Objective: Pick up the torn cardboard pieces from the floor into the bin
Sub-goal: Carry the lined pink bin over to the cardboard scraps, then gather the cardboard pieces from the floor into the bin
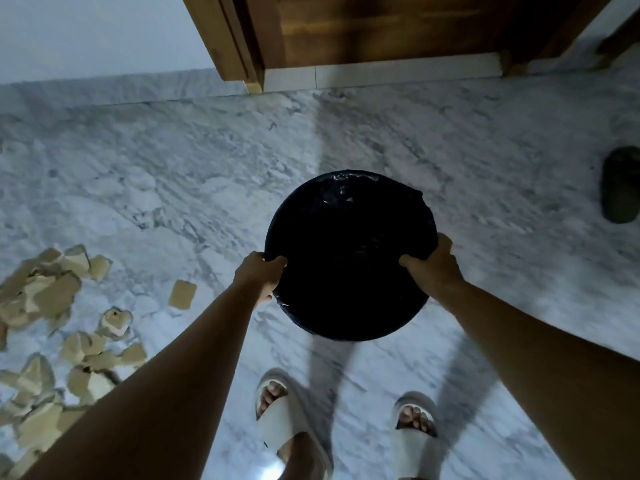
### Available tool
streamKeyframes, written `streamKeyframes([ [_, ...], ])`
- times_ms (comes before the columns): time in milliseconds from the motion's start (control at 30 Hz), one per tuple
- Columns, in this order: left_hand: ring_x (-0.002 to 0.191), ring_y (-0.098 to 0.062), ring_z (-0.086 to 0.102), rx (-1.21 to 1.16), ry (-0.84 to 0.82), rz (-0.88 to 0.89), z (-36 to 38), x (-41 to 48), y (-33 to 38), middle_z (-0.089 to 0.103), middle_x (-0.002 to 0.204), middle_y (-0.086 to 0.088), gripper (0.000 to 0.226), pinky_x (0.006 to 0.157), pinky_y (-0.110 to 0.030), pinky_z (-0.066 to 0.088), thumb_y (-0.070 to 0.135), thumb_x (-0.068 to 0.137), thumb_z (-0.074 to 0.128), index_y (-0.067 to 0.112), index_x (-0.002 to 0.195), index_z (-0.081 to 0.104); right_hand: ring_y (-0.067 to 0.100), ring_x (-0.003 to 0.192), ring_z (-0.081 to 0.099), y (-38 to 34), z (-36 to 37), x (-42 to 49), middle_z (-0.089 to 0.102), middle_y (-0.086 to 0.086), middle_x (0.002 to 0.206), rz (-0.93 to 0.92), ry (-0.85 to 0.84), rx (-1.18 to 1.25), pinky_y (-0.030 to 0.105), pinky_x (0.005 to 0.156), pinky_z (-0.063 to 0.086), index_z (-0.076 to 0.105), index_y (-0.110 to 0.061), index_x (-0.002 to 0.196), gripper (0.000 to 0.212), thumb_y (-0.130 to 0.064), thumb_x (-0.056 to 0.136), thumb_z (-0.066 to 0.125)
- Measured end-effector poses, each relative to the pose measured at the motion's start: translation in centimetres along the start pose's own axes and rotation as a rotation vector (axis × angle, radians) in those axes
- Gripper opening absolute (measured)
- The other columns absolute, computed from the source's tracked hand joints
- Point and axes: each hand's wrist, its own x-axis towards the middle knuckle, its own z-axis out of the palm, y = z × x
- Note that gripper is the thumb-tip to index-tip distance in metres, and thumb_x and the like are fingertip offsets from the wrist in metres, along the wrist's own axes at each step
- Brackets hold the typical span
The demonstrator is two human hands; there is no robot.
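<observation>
A round bin [349,251] lined with a black bag fills the middle of the view, seen from above over the marble floor. My left hand [259,275] grips its rim on the left side, fingers curled over the edge. On the right side my right hand [429,265] grips the rim the same way. Several torn brown cardboard pieces [52,296] lie scattered on the floor at the lower left, one loose piece [182,294] nearest the bin. The inside of the bin is too dark to see.
A wooden door and frame [346,29] stand at the top, with a white wall to the left. A dark slipper [621,185] lies at the right edge. My feet in light sandals [284,420] stand just below the bin.
</observation>
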Motion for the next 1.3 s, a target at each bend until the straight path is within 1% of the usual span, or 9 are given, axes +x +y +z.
streamKeyframes([
  [233,0.127,-0.03,0.052,0.089,-0.029,0.053,-3.2,-5.3,0.8,0.05,0.145,-0.01,0.092,0.103,-0.049,0.048,0.058,0.066,0.061,0.025,0.149,0.036,0.044,0.132,0.039,-2.5,-2.0,-6.3,0.026,0.012,0.153,-0.146,-0.034,-0.237,0.06,0.102,0.044,0.008,-0.031,0.155,0.098,-0.045,0.078,0.068],
  [367,0.131,-0.029,0.049,0.118,0.014,0.094,-7.6,-15.7,3.2,0.046,0.149,-0.01,0.076,0.104,-0.044,0.047,0.051,0.085,0.063,0.023,0.15,0.035,0.036,0.13,0.05,-5.7,-5.8,-11.3,0.042,0.007,0.148,-0.312,-0.161,-0.321,0.054,0.096,0.051,0.022,-0.042,0.148,0.098,-0.06,0.06,0.061],
  [567,0.138,-0.027,0.042,0.142,0.125,0.178,-16.7,-34.5,3.6,0.043,0.152,-0.009,0.068,0.107,-0.033,0.037,0.048,0.094,0.057,0.02,0.151,0.034,0.028,0.144,0.035,-16.6,-11.7,-32.7,0.028,0.007,0.161,-0.643,-0.317,-0.649,0.043,0.113,0.037,0.011,-0.024,0.159,0.087,-0.04,0.09,0.063],
  [667,0.137,-0.027,0.043,0.09,0.194,0.189,-20.8,-42.2,0.3,0.041,0.152,-0.01,0.069,0.105,-0.031,0.037,0.048,0.093,0.059,0.02,0.151,0.033,0.028,0.099,0.067,-19.3,-11.8,-41.4,0.057,0.013,0.135,-0.77,-0.389,-0.801,0.043,0.081,0.056,0.011,-0.028,0.158,0.08,-0.041,0.094,0.058],
  [767,0.132,-0.027,0.048,0.037,0.267,0.169,-24.5,-48.5,-4.9,0.043,0.151,-0.01,0.07,0.101,-0.03,0.04,0.048,0.091,0.062,0.019,0.15,0.035,0.02,0.056,0.056,-20.1,-9.6,-49.0,0.063,0.013,0.115,-0.872,-0.497,-0.967,0.031,0.046,0.041,0.013,-0.027,0.157,0.074,-0.039,0.098,0.056],
  [900,0.123,-0.026,0.056,-0.03,0.347,0.114,-28.9,-56.1,-14.1,0.044,0.15,-0.01,0.068,0.091,-0.028,0.046,0.047,0.09,0.064,0.02,0.147,0.038,0.016,0.062,0.058,-18.3,-4.8,-57.9,0.054,0.009,0.138,-0.978,-0.57,-1.095,0.031,0.054,0.045,0.024,-0.027,0.155,0.069,-0.041,0.097,0.058],
  [967,0.111,-0.024,0.06,-0.07,0.393,0.088,-30.4,-59.8,-19.5,0.048,0.147,-0.01,0.065,0.084,-0.027,0.045,0.044,0.091,0.064,0.019,0.146,0.041,0.019,0.083,0.067,-16.2,-1.9,-62.1,0.054,0.007,0.138,-1.019,-0.593,-1.135,0.038,0.071,0.056,0.031,-0.029,0.152,0.067,-0.044,0.094,0.061],
  [1100,0.131,-0.026,0.049,-0.069,0.459,0.019,-31.6,-66.9,-31.1,0.045,0.149,-0.008,0.063,0.101,-0.033,0.04,0.046,0.09,0.065,0.018,0.143,0.046,0.029,0.118,0.059,-10.9,4.0,-71.1,0.049,0.01,0.146,-1.12,-0.676,-1.252,0.036,0.092,0.049,0.038,-0.025,0.15,0.063,-0.041,0.094,0.063],
  [1300,0.136,-0.026,0.043,-0.131,0.483,-0.122,-31.4,-74.0,-45.5,0.045,0.149,-0.007,0.057,0.107,-0.031,0.034,0.041,0.091,0.065,0.017,0.14,0.05,0.028,0.119,0.058,-2.7,12.5,-81.1,0.046,0.009,0.148,-1.197,-0.821,-1.401,0.038,0.097,0.049,0.038,-0.027,0.15,0.066,-0.042,0.091,0.066],
])
